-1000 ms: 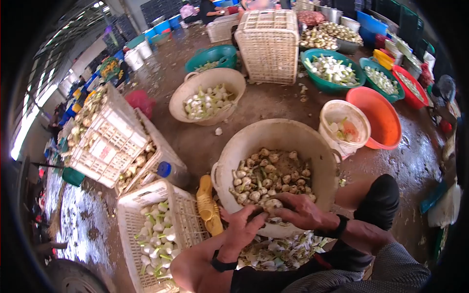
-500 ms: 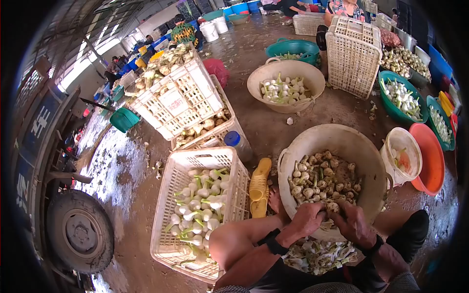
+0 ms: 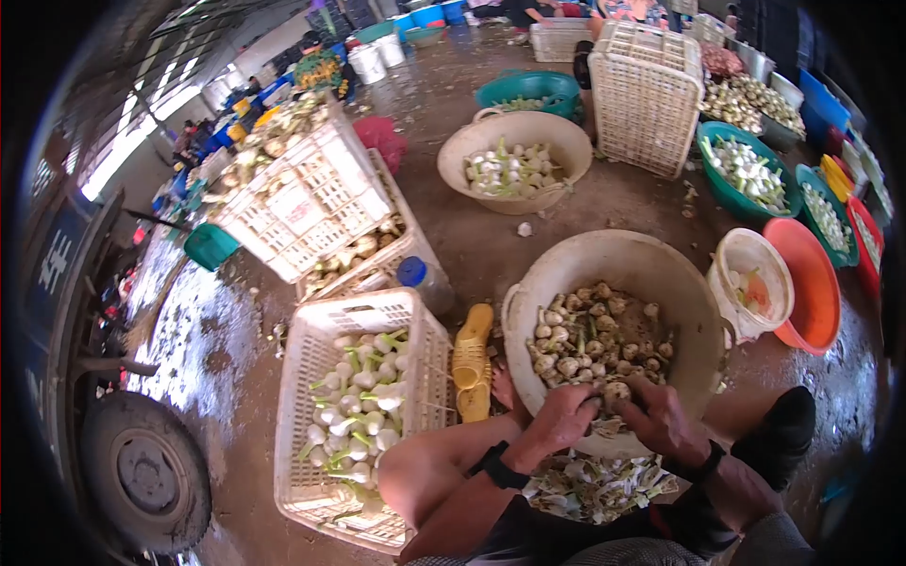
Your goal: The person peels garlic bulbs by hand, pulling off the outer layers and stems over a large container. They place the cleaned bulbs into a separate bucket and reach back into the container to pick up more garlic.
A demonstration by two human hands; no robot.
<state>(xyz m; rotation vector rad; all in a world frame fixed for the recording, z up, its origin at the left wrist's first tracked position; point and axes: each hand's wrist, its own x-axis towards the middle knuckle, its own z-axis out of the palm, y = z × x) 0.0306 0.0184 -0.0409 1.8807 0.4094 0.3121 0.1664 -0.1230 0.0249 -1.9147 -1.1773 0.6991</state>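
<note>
My left hand (image 3: 563, 416) and my right hand (image 3: 661, 422) meet at the near rim of a big cream basin (image 3: 557, 269) and together grip one muddy bulb (image 3: 615, 391). The basin holds several more unpeeled bulbs (image 3: 590, 335) with roots and dirt. A pile of cut stalks and peelings (image 3: 599, 486) lies on the ground under my wrists, between my knees. Both wrists wear dark bands. To my left stands a white plastic crate (image 3: 311, 349) with several cleaned white bulbs (image 3: 359, 401) with green stems.
A yellow sandal (image 3: 472, 363) and a blue-capped bottle (image 3: 425, 280) lie between crate and basin. Stacked crates (image 3: 297, 203) stand at left, a truck wheel (image 3: 146, 472) at the near left. Basins, a white bucket (image 3: 750, 283) and an orange tub (image 3: 813, 283) ring the wet floor; people sit far back.
The view has swung left, bringing the white crate and truck wheel into sight. My hands stay together on a bulb at the basin's near rim.
</note>
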